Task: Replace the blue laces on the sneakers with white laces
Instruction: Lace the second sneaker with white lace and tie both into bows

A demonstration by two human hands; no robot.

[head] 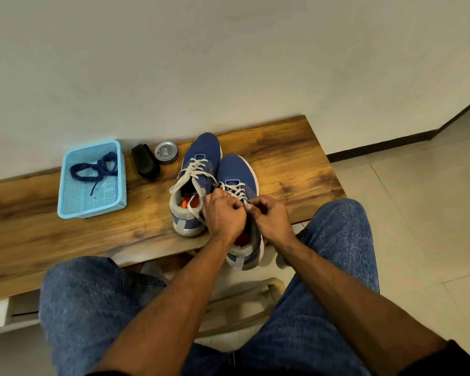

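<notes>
Both hands meet over the near sneaker (238, 180) at the top of its lacing: the left hand (224, 214) is curled closed, fingers pinching the white lace (235, 189), and the right hand (272, 219) pinches the same lace from the right side, the two nearly touching. The blue mesh sneaker, white-soled with a grey collar and a red lining, carries white lace criss-crossed up its tongue and overhangs the near edge of the wooden bench (296, 158). Just to its left stands the second sneaker (198, 169), also laced in white, its loose ends draped over the collar and orange insole. Farther left, near the wall, sit a round tin (166, 152) and a black shoe brush (145, 161). At far left, a light blue plastic basket (65, 191) holds the tangled blue laces (94, 168).
</notes>
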